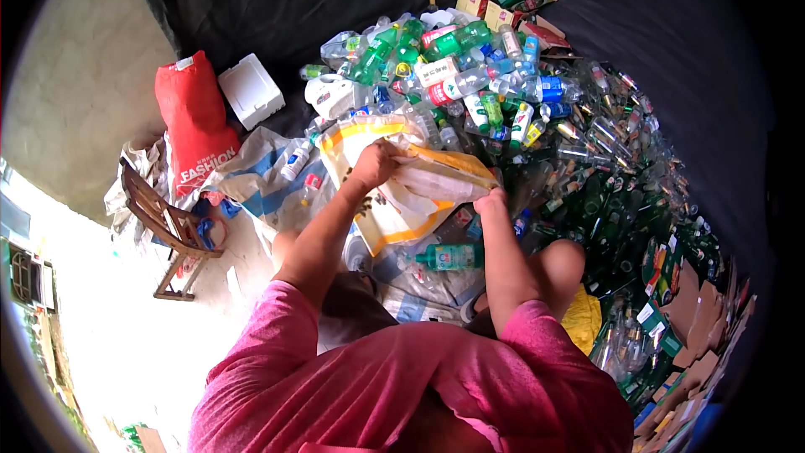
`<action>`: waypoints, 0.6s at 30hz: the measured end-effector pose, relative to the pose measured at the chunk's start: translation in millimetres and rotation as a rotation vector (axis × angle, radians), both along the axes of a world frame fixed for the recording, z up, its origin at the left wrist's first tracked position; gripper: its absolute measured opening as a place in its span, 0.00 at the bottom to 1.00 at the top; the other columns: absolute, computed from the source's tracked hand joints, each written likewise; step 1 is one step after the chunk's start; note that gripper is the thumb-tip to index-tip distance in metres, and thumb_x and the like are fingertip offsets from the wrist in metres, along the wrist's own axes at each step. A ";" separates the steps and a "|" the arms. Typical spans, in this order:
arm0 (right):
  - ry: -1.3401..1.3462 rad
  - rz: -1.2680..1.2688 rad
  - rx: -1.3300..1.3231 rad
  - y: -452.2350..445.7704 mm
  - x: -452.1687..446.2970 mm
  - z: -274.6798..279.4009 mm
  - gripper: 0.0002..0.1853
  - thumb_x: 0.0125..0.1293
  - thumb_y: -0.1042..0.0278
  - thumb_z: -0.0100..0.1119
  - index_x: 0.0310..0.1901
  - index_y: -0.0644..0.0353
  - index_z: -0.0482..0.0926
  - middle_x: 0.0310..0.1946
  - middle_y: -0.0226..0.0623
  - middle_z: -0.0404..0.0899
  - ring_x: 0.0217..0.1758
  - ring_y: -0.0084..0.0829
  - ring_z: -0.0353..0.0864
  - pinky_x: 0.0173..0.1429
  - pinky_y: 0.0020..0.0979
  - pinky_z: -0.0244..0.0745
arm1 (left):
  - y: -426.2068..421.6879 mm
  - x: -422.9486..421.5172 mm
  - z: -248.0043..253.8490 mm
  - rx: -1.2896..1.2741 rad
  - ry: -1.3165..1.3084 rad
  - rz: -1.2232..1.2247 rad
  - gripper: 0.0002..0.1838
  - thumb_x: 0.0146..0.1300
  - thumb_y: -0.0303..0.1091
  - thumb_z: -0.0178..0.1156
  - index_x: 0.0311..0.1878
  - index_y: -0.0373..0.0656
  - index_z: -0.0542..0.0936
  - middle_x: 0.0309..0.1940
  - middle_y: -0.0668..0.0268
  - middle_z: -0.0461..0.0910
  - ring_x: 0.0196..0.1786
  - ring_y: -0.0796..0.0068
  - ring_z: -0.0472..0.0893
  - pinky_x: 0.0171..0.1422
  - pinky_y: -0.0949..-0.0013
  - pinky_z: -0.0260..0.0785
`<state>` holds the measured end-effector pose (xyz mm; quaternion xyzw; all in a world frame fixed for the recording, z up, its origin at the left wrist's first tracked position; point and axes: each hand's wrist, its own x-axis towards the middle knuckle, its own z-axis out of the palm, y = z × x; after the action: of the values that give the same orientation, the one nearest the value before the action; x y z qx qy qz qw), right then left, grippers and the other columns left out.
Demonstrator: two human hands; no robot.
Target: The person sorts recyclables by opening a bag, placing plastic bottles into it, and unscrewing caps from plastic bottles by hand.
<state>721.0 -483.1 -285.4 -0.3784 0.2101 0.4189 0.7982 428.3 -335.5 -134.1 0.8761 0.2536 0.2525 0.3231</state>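
Both of my hands grip a white woven sack with yellow-orange bands (350, 158), held spread in front of me. My left hand (375, 164) is closed on its upper edge near the middle. At the right corner, my right hand (490, 200) pinches the same sack. The sack's mouth edge is stretched between the two hands. Below it, near my knees, lies a green plastic bottle (453, 257) on its side. A white bottle (295, 161) rests left of the sack on a blue-and-white striped sheet (251, 169).
A heap of plastic bottles (459, 40) rises beyond the sack. Many glass bottles (604, 193) are piled to the right. At left stand a red bag (191, 113), a white foam box (251, 91) and a wooden chair (172, 222). Flattened cardboard (694, 310) lies at far right.
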 end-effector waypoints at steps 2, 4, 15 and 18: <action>0.038 0.090 -0.001 -3.8 -8.8 -1.6 0.25 0.81 0.49 0.34 0.69 0.50 0.72 0.68 0.37 0.74 0.69 0.42 0.75 0.67 0.49 0.76 | 8.6 0.3 7.2 -0.048 -0.121 0.127 0.15 0.50 0.25 0.61 0.41 0.45 0.90 0.38 0.55 0.84 0.43 0.57 0.84 0.53 0.64 0.77; 0.005 0.129 -0.077 2.8 -13.9 -19.9 0.23 0.80 0.51 0.37 0.67 0.48 0.73 0.66 0.36 0.76 0.66 0.40 0.77 0.64 0.47 0.78 | 22.9 4.1 0.4 -0.255 -0.180 0.319 0.13 0.53 0.25 0.58 0.38 0.43 0.89 0.36 0.56 0.83 0.43 0.57 0.83 0.52 0.62 0.77; -1.605 0.226 -0.837 -22.7 -80.5 89.5 0.36 0.58 0.69 0.68 0.69 0.56 0.66 0.67 0.52 0.69 0.70 0.55 0.68 0.75 0.45 0.61 | 24.0 19.7 -9.1 0.184 0.155 0.306 0.16 0.57 0.24 0.54 0.46 0.45 0.86 0.51 0.53 0.80 0.53 0.50 0.81 0.58 0.57 0.75; -1.866 0.364 -0.657 9.6 -129.5 155.0 0.38 0.58 0.69 0.69 0.71 0.55 0.64 0.68 0.51 0.67 0.71 0.53 0.67 0.74 0.47 0.62 | 9.2 32.0 0.6 0.272 0.237 0.266 0.18 0.56 0.23 0.53 0.49 0.45 0.84 0.48 0.52 0.79 0.49 0.48 0.82 0.55 0.54 0.76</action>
<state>591.4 -473.5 -130.5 -0.7832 -0.4550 -0.0080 0.4236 460.3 -326.3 -133.5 0.8940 0.3665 0.2203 0.1337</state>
